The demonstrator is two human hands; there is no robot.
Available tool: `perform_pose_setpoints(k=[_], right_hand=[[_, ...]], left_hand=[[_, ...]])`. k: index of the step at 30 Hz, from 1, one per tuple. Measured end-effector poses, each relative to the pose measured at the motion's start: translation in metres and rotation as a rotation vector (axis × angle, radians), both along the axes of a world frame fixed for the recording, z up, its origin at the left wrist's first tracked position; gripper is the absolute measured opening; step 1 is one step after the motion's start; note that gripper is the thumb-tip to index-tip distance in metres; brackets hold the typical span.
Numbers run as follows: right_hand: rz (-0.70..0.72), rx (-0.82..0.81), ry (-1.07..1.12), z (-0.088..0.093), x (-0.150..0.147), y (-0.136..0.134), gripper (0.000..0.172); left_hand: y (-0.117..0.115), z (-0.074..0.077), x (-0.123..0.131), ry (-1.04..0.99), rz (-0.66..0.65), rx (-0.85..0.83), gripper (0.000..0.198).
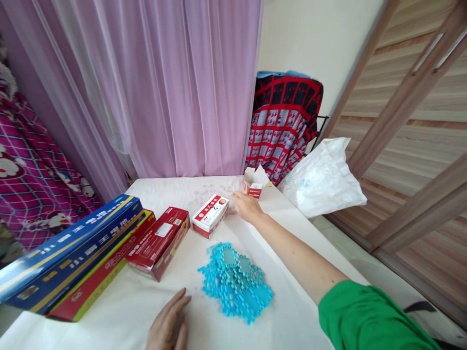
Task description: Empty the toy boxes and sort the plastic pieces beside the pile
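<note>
My right hand [246, 206] reaches to the far part of the table, its fingers closed on what looks like a clear plastic bag [216, 188]. Just left of that hand lies a white and red box [211, 214]; beyond it stands a small red box [254, 190] with its white flaps up. My left hand [170, 322] rests near the front edge, fingers apart and slightly bent, holding nothing visible. Between my hands is a loose pile of blue toothed plastic pieces [237, 282], some of them square plates.
To the left lie a dark red box [160, 241], a red and yellow-green box [105, 267] and long blue boxes [73, 248]. A white plastic bag [321, 180] is beyond the table's right edge. Purple curtains [189, 87] hang behind the white-covered table [292, 272].
</note>
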State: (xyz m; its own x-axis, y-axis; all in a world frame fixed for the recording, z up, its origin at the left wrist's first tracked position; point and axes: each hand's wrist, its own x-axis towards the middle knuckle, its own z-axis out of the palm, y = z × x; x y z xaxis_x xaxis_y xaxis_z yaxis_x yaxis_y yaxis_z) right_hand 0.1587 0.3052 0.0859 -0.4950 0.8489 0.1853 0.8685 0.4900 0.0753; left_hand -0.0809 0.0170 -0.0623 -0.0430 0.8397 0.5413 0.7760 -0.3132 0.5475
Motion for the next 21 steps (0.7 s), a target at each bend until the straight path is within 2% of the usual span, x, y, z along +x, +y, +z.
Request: perform_pose_setpoints(k=[3,5,8,12,14,18,21], right_hand=[[0.225,0.016,-0.019,0.012,-0.021,-0.017,0.046],[0.247,-0.004,-0.033,0.018,-0.031,-0.019,0.047],[0.155,-0.097,-0.051,0.021,-0.037,-0.011,0.059],[-0.007,-0.295,-0.046,0.018,-0.032,0.005,0.084],[-0.020,-0.328,-0.062,0.017,-0.032,0.011,0.093],[0.182,-0.200,-0.230,0.021,-0.044,0.018,0.094],[0.301,-0.165,-0.316,0.023,-0.058,0.022,0.096]], left_hand=[[0.002,0.007,0.002,0.020,0.024,0.021,0.033],[0.003,0.008,0.005,0.033,0.040,0.058,0.031],[0.006,0.007,0.009,0.048,0.055,0.123,0.029],[0.007,0.002,0.010,0.072,0.047,0.138,0.029],[0.007,-0.002,0.008,0.087,0.044,0.127,0.030],[0.006,-0.007,0.004,0.117,0.025,0.102,0.033],[0.005,-0.009,0.004,0.125,0.021,0.065,0.034]])
